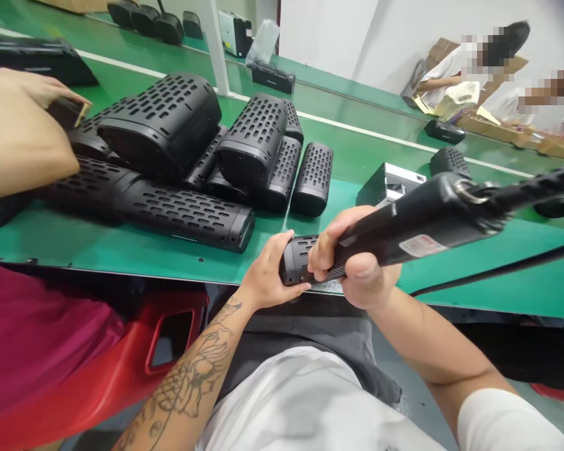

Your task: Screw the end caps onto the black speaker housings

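Right hand (361,263) is gripping a corded electric screwdriver (418,228) in a tight fist — its long axis slanting up toward the right of the frame — while the left hand (267,272), fingers curled, is holding a perforated black speaker housing (295,263) just beside it, at lower centre.

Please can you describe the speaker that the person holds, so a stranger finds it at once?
Start at the near edge of the green bench, in front of the person. There the left hand holds a short black speaker, beside the right hand gripping a black electric screwdriver. Unlike the other speakers on the bench, this one is held.
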Demonstrator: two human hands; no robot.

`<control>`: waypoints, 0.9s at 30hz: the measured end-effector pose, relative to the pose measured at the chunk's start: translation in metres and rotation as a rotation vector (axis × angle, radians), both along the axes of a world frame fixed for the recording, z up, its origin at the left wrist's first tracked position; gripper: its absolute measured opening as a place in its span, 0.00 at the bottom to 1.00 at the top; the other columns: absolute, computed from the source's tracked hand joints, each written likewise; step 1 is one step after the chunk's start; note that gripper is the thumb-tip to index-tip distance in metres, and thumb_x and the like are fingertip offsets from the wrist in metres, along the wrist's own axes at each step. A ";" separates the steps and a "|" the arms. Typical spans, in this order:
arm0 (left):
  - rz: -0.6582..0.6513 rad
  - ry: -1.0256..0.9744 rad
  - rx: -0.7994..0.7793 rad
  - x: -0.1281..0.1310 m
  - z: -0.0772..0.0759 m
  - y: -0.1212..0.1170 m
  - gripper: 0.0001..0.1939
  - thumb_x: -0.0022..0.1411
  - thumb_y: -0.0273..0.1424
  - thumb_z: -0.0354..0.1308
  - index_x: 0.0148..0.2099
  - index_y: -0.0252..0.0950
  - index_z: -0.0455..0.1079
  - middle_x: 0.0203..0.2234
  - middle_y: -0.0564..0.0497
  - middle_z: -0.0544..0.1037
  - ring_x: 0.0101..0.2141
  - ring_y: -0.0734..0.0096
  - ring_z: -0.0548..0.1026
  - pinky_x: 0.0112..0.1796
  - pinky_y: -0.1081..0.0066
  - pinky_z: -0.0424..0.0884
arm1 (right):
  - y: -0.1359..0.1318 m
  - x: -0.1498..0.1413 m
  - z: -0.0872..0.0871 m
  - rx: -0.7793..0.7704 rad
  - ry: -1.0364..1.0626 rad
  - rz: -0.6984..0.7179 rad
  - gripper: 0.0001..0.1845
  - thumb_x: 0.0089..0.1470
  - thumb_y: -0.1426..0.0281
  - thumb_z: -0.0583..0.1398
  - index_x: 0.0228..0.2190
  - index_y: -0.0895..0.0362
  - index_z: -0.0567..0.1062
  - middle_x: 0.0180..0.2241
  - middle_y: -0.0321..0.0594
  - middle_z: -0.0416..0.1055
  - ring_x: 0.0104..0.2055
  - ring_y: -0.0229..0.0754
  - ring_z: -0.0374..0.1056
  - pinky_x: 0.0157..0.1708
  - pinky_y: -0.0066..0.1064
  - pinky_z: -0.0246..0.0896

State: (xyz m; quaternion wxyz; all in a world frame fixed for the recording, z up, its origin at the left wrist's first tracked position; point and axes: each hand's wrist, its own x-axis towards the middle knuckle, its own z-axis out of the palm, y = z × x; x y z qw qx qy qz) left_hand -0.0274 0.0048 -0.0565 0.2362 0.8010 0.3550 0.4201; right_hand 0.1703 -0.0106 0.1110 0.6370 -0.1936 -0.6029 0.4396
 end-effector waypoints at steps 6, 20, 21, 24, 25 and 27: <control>-0.033 0.004 0.019 0.001 0.000 0.002 0.74 0.67 0.49 0.85 0.96 0.52 0.39 0.84 0.32 0.69 0.82 0.28 0.73 0.79 0.30 0.77 | -0.001 -0.004 -0.008 0.013 0.003 0.066 0.14 0.69 0.57 0.80 0.44 0.47 0.84 0.28 0.29 0.79 0.20 0.39 0.70 0.26 0.38 0.79; -0.030 -0.007 -0.107 0.006 0.008 0.003 0.62 0.62 0.49 0.86 0.89 0.48 0.61 0.78 0.32 0.76 0.78 0.29 0.77 0.78 0.31 0.78 | 0.002 -0.003 -0.014 -0.091 -0.153 0.191 0.18 0.62 0.53 0.82 0.37 0.45 0.82 0.25 0.31 0.77 0.27 0.47 0.78 0.28 0.41 0.81; -0.032 -0.013 -0.118 0.006 0.009 0.004 0.60 0.61 0.49 0.86 0.87 0.49 0.63 0.77 0.33 0.77 0.78 0.29 0.77 0.78 0.31 0.78 | 0.002 -0.004 -0.013 -0.078 -0.147 0.195 0.18 0.62 0.55 0.82 0.37 0.46 0.82 0.25 0.31 0.77 0.26 0.46 0.77 0.28 0.40 0.80; -0.013 -0.067 -0.087 0.002 0.008 -0.003 0.58 0.59 0.49 0.86 0.84 0.47 0.66 0.75 0.33 0.78 0.76 0.29 0.79 0.76 0.31 0.80 | -0.005 -0.003 0.004 -0.035 -0.125 0.219 0.15 0.65 0.57 0.82 0.44 0.45 0.85 0.26 0.29 0.78 0.21 0.41 0.73 0.26 0.36 0.76; 0.012 -0.091 -0.062 0.000 0.007 -0.009 0.57 0.60 0.49 0.86 0.84 0.46 0.65 0.74 0.33 0.78 0.75 0.29 0.80 0.75 0.31 0.81 | -0.013 0.002 0.015 -0.034 -0.115 0.212 0.15 0.67 0.55 0.81 0.47 0.44 0.86 0.26 0.29 0.79 0.21 0.41 0.73 0.26 0.37 0.77; 0.090 -0.135 -0.031 -0.002 0.007 -0.025 0.56 0.62 0.49 0.85 0.84 0.45 0.64 0.73 0.32 0.78 0.74 0.29 0.82 0.74 0.31 0.83 | -0.034 0.021 0.039 -0.072 -0.077 0.097 0.17 0.70 0.47 0.78 0.49 0.41 0.87 0.24 0.28 0.76 0.19 0.43 0.72 0.28 0.41 0.78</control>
